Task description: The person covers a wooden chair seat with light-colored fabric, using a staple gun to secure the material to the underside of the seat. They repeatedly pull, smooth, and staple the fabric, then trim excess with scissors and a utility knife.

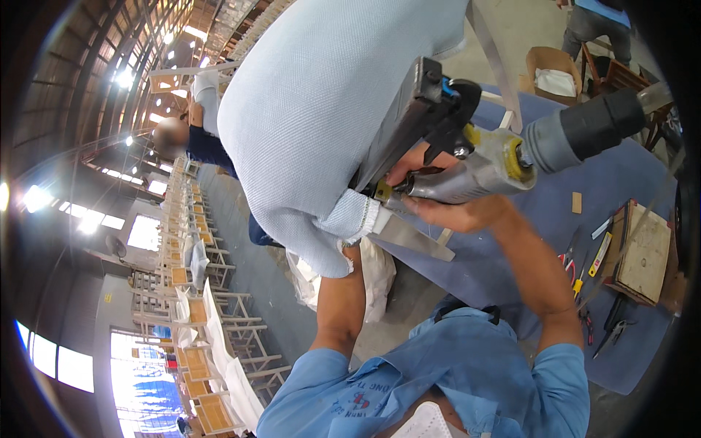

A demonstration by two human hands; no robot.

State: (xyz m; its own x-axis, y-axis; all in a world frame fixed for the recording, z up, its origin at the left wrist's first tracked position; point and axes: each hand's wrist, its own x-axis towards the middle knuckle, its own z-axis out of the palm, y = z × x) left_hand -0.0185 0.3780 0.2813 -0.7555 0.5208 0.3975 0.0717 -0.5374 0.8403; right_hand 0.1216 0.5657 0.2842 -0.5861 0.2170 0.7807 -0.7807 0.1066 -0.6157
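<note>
My right hand (471,214) is wrapped round the handle of a grey pneumatic staple gun (464,179), which has a black magazine and nose. A thick grey and black air fitting (584,135) runs off its end to the right. The gun lies against the edge of a large padded chair part covered in light blue-grey woven fabric (314,95). At its lower corner the fabric has a frayed, folded edge (365,219). My left forearm (342,299) reaches up behind this corner, and the fabric hides my left hand and its fingers.
A blue-grey covered table (540,255) holds a yellow cutter (600,254), pliers (613,337) and a worn box (642,255). Beyond it stand a cardboard carton (553,73) and a person (599,29). Another person (208,150) works at left, near rows of chair frames (197,310).
</note>
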